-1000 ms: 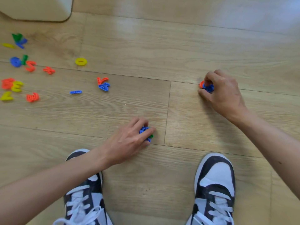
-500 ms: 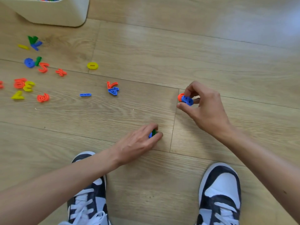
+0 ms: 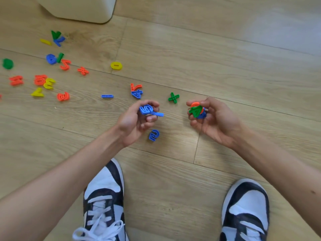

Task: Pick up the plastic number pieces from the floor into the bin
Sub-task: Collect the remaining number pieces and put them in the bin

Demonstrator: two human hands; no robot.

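Readable pieces first: your left grip [image 3: 137, 119] pinches a blue 5 [image 3: 145, 109] face up between thumb and curled fingers, with a blue bar [image 3: 158, 114] sticking out to the right beneath it. Your right grip [image 3: 214, 119], palm turned up and inward with the fingers curled, cups a small stack: a green 4 [image 3: 196, 111] on top, an orange piece [image 3: 195, 104] behind it and a blue piece [image 3: 202, 116] under it (neither shows a figure you can read). The two grips sit level with each other and apart, forearms reaching in from the lower corners. On the floor [image 3: 217, 49] just below your left grip lies a blue ? [image 3: 153, 135]; between the grips, a little farther out, lies a green cross [image 3: 173, 97]. Beyond the left grip an orange 7 [image 3: 136, 86] touches a blue 4 [image 3: 137, 94], with a blue minus [image 3: 107, 96] to their left and a yellow 0 [image 3: 116, 65] farther off. More pieces lie scattered at far left, among them a blue 6 [image 3: 50, 59], an orange 5 [image 3: 65, 64] and a yellow 3 [image 3: 49, 83]. The bin [image 3: 78, 9] stands at the top left, well apart from both grips.
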